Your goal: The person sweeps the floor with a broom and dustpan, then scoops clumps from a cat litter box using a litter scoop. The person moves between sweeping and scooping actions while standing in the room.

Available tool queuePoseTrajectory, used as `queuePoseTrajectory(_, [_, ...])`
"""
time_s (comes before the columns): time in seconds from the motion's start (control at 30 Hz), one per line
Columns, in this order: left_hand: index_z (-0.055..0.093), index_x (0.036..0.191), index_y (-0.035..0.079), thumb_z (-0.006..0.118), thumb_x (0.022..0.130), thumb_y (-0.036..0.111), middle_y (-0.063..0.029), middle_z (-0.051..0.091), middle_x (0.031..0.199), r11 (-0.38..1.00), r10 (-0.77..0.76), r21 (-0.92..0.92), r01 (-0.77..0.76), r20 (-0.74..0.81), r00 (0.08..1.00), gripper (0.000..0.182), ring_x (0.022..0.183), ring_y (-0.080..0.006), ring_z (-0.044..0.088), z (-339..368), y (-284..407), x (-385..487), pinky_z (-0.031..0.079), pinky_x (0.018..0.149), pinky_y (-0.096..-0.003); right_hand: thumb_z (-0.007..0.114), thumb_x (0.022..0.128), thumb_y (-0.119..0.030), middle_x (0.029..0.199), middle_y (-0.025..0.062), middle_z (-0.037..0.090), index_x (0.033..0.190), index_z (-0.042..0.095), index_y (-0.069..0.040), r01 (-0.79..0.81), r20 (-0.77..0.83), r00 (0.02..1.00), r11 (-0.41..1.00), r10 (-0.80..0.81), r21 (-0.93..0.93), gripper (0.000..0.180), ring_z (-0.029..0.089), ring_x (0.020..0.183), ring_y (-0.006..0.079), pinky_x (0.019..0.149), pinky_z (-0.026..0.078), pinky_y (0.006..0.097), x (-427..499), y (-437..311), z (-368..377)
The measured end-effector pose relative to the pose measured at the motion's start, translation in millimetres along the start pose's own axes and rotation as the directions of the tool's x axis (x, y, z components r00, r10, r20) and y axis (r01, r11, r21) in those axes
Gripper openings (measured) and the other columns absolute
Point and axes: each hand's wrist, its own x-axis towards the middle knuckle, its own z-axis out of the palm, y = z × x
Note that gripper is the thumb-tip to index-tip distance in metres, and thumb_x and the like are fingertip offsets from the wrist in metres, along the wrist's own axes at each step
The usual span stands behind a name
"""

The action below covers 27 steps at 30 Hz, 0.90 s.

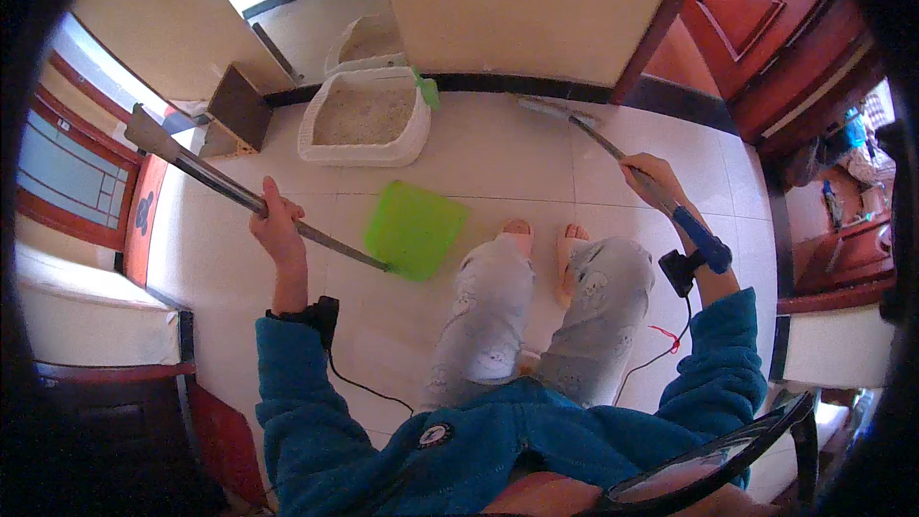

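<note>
My left hand (278, 226) is closed around the long handle of a green plastic dustpan (416, 231), whose pan rests on the tiled floor left of my feet. The handle slants from the pan up to the left. In my right hand (650, 181) is the handle of a broom (549, 108); its head lies on the floor near the dark baseboard, ahead of my feet. The broom handle's blue end (702, 238) lies along my right forearm.
A white litter box (362, 152) filled with litter stands by the wall and a mirror, with a green scoop (428, 90) at its rim. Left of it is a small brown wooden shelf (239, 109). Red wooden doors (747, 11) stand at the right.
</note>
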Motion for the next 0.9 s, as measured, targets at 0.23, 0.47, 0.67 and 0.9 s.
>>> queuePoseTrajectory(0.23, [0.040, 0.052, 0.011, 0.053, 0.089, 0.030, -0.0001, 0.041, 0.045, 1.000, -0.007, 0.023, 0.005, 0.061, 0.998, 0.044, 0.042, -0.0087, 0.040, -34, 38, -68, 0.033, 0.043, -0.0244, 0.060, 0.076, -0.008, 0.073, 0.0108, 0.060, 0.084, 0.061, -0.007, 0.178, -0.037, 0.984, 0.978, -0.175, 0.109, 0.009, 0.058, 0.068, 0.0285, 0.061, 0.047, 0.0334, 17, -35, 35])
queuePoseTrajectory(0.47, [0.039, 0.054, 0.011, 0.052, 0.090, 0.025, 0.0018, 0.038, 0.045, 1.000, -0.007, -0.003, 0.007, 0.140, 0.990, 0.041, 0.039, -0.0069, 0.035, -55, 38, -88, 0.029, 0.038, -0.0232, 0.058, 0.069, -0.008, 0.065, 0.0066, 0.057, 0.073, 0.055, -0.010, 0.120, 0.395, 0.882, 0.934, -0.256, 0.336, 0.006, 0.058, 0.066, 0.0270, 0.056, 0.043, 0.0360, 10, -65, 22])
queuePoseTrajectory(0.67, [0.035, 0.055, 0.014, 0.053, 0.089, 0.021, 0.0040, 0.032, 0.044, 0.999, -0.028, -0.041, 0.033, 0.097, 0.995, 0.039, 0.037, -0.0053, 0.028, -50, 15, -77, 0.023, 0.034, -0.0236, 0.060, 0.074, -0.009, 0.069, 0.0081, 0.059, 0.077, 0.059, -0.010, 0.230, 0.129, 0.960, 0.963, -0.249, 0.143, 0.004, 0.057, 0.060, 0.0244, 0.053, 0.045, 0.0307, 8, -86, 5])
queuePoseTrajectory(0.9, [0.036, 0.056, 0.014, 0.052, 0.089, 0.017, 0.0039, 0.034, 0.045, 0.998, -0.017, -0.056, 0.024, 0.108, 0.994, 0.037, 0.036, -0.0047, 0.028, -50, 13, -62, 0.022, 0.034, -0.0230, 0.058, 0.071, -0.009, 0.073, 0.0130, 0.054, 0.082, 0.054, -0.009, 0.056, 0.295, 0.947, 0.971, -0.125, 0.234, 0.012, 0.055, 0.071, 0.0322, 0.059, 0.044, 0.0410, 55, -98, 40])
